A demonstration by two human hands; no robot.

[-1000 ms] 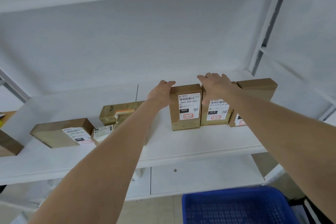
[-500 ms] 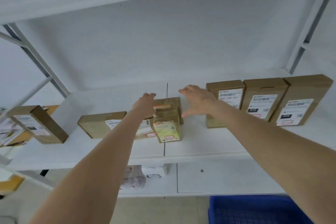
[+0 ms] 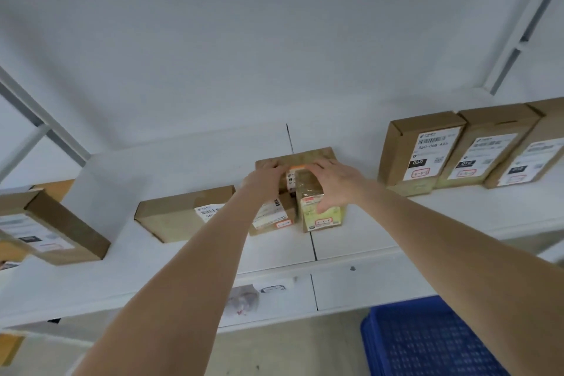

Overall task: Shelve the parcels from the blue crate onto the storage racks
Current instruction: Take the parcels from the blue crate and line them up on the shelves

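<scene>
Faced a white steel shelf (image 3: 381,220) against a bare white wall, with a rack upright (image 3: 529,18) at far right. Found the task's thing mid-shelf: a tape-wrapped parcel (image 3: 328,218) with a yellow-green label, stood on end over the seam between shelf panels, long axis roughly vertical, label toward the camera. Saw the right hand (image 3: 335,183) draped over it from above and to the right, fingers curled across the top, thumb down on the label face: a close hold on the parcel. Saw the left hand (image 3: 262,175) at the same height on the parcel's other side, fingertips hidden behind the knuckles. Could not tell whether it was gripping or only pressing. Judged both hands about equally near, the right alone with a sure hold.

Noted crowding on the left: a small labelled box (image 3: 271,218) just beside the parcel, perhaps touching, and a flat carton (image 3: 317,154) lying close behind both. Judged any slide leftward or back blocked by these. Saw bare shelf only to the right, as far as the 060 box (image 3: 406,159), first in a row of upright cartons. Logged another flat box (image 3: 171,217) well to the left and the blue crate (image 3: 427,342) low at right, contents not visible. Reckoned the tall, narrow parcel liable to topple if released off-square.
</scene>
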